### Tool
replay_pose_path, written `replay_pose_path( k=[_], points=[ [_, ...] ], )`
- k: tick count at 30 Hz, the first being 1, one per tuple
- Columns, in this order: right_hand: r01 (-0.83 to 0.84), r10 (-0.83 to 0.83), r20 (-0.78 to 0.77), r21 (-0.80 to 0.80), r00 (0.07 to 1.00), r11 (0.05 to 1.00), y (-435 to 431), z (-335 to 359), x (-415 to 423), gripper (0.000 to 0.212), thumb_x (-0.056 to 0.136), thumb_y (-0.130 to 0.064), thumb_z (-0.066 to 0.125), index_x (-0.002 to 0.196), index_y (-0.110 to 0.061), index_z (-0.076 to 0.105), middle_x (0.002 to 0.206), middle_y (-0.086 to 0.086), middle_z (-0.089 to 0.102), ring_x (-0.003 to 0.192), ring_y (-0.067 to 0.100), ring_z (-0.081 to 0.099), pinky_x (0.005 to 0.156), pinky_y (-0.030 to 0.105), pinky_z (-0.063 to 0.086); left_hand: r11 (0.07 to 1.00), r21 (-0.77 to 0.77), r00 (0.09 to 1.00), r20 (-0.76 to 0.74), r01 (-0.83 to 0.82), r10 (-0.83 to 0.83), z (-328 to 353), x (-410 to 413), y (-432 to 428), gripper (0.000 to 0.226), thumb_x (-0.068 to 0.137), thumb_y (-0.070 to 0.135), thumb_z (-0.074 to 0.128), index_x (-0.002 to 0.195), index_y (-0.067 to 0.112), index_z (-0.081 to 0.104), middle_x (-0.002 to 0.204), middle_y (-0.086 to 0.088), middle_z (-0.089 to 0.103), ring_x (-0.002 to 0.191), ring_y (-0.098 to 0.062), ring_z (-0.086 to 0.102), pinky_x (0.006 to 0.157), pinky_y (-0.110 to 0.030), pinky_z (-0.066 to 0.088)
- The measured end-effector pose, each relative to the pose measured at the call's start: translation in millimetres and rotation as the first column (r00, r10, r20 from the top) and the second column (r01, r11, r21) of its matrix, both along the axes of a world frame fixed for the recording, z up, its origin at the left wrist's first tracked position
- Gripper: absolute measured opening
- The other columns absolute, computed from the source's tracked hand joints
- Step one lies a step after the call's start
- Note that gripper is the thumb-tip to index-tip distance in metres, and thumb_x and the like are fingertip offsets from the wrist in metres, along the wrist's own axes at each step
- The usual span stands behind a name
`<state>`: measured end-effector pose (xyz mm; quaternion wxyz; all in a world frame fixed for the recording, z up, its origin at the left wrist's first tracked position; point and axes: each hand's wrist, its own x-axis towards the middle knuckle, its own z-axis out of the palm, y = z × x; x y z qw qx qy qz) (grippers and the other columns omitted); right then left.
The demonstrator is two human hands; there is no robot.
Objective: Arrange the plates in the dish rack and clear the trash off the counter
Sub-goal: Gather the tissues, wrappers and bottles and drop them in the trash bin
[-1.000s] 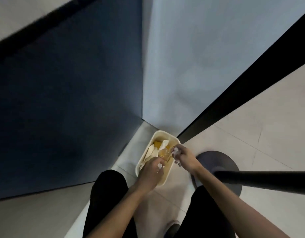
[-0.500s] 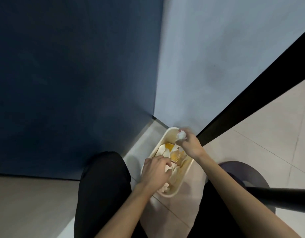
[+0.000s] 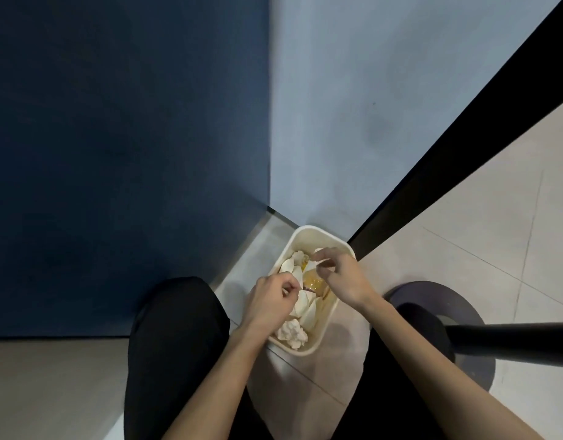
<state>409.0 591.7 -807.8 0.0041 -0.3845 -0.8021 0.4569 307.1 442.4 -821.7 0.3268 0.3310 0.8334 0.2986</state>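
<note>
Beside the dark blue panel, the left hand is hovering low over the near half of the cream bin, fingers curling inward. I cannot tell whether they are pinching a scrap or closing on nothing. The trash is lying inside that bin, on the floor in the corner: white paper wads and an amber plastic piece. The right hand is reaching over the far half, thumb and forefinger sitting close together by a white scrap; again I cannot tell if it is being held.

As I judge it, the bin is looking heaped, so anything being let go near the rim could be sliding onto the floor, and a knuckle pressing the light bin could be tipping it. Further right, the black pole is crossing above its round base, near the right forearm.

Plates, dish rack and tabletop are lying outside the view, and the hands are hiding the bin's middle.
</note>
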Motion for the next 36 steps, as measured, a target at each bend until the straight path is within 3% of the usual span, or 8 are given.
replay_pose_path(
  k=[3,7,11,23,27,30,34,36],
  points=[
    [-0.004,0.004,-0.006,-0.003,1.0,1.0,-8,9,8,0.028,0.087,0.003,0.052,0.105,-0.01,0.07,0.109,-0.001,0.066,0.094,0.011,0.061,0.072,0.005,0.044,1.0,0.01,0.999,0.051,-0.014,0.013,4,-1,-3,0.011,0.089,0.024,0.064,0.086,0.033,0.071,0.087,0.018,0.071,0.08,-0.002,0.066,0.075,-0.027,0.055],
    [-0.058,0.058,0.056,-0.012,0.997,0.998,-32,72,22,0.029,0.081,0.005,0.055,0.093,-0.015,0.073,0.095,-0.006,0.07,0.089,0.013,0.063,0.076,0.014,0.046,1.0,0.001,0.984,0.18,-0.003,0.003,58,8,-29,0.013,0.089,0.017,0.068,0.085,0.028,0.073,0.086,0.014,0.074,0.08,0.002,0.068,0.077,-0.027,0.057],
    [-0.11,0.112,0.102,-0.024,0.988,0.994,-47,159,28,0.031,0.08,0.005,0.053,0.093,-0.015,0.073,0.097,-0.002,0.073,0.087,0.015,0.063,0.081,0.025,0.049,0.999,-0.015,0.984,0.177,0.035,-0.032,146,6,-42,0.017,0.086,0.012,0.068,0.085,0.027,0.075,0.078,0.014,0.073,0.08,-0.001,0.067,0.079,-0.033,0.056],
    [-0.255,0.267,0.247,-0.079,0.931,0.964,-87,458,71,0.021,0.085,-0.007,0.059,0.101,-0.01,0.071,0.096,0.003,0.072,0.091,0.018,0.065,0.081,0.026,0.048,0.981,-0.117,0.975,0.182,0.154,-0.132,452,27,-80,0.016,0.085,0.02,0.066,0.094,0.03,0.075,0.089,0.006,0.07,0.086,-0.013,0.065,0.074,-0.023,0.048],
    [-0.33,0.341,0.276,-0.086,0.899,0.94,-114,534,80,0.02,0.087,-0.008,0.058,0.101,-0.013,0.071,0.095,0.001,0.071,0.088,0.015,0.065,0.079,0.024,0.05,0.979,-0.091,0.972,0.163,0.185,-0.169,544,37,-115,0.013,0.087,0.026,0.064,0.093,0.035,0.071,0.099,0.006,0.071,0.092,-0.012,0.064,0.079,-0.03,0.053],
    [-0.389,0.39,0.222,-0.054,0.893,0.92,-133,566,73,0.018,0.088,-0.011,0.059,0.098,-0.016,0.073,0.095,-0.001,0.072,0.088,0.015,0.065,0.082,0.032,0.054,0.996,-0.019,0.986,0.142,0.09,-0.086,591,36,-141,0.013,0.09,0.025,0.063,0.097,0.032,0.072,0.095,0.008,0.072,0.086,-0.008,0.065,0.079,-0.033,0.055],
    [-0.444,0.444,0.079,-0.026,0.892,0.896,-153,596,34,0.014,0.089,-0.009,0.064,0.092,-0.022,0.071,0.088,-0.008,0.07,0.08,0.0,0.062,0.071,0.01,0.045,0.99,0.085,0.986,0.137,-0.111,0.099,626,17,-180,0.013,0.092,0.016,0.063,0.091,0.025,0.072,0.081,0.01,0.071,0.074,-0.006,0.064,0.077,-0.033,0.055],
    [-0.475,0.476,0.025,-0.014,0.879,0.88,-167,609,14,0.017,0.091,-0.009,0.063,0.087,-0.025,0.069,0.084,-0.01,0.069,0.08,-0.001,0.062,0.068,0.009,0.043,0.979,0.105,0.979,0.122,-0.174,0.161,638,7,-202,0.013,0.092,0.014,0.061,0.093,0.022,0.072,0.079,0.009,0.071,0.072,-0.008,0.064,0.076,-0.032,0.054]
  ],
)
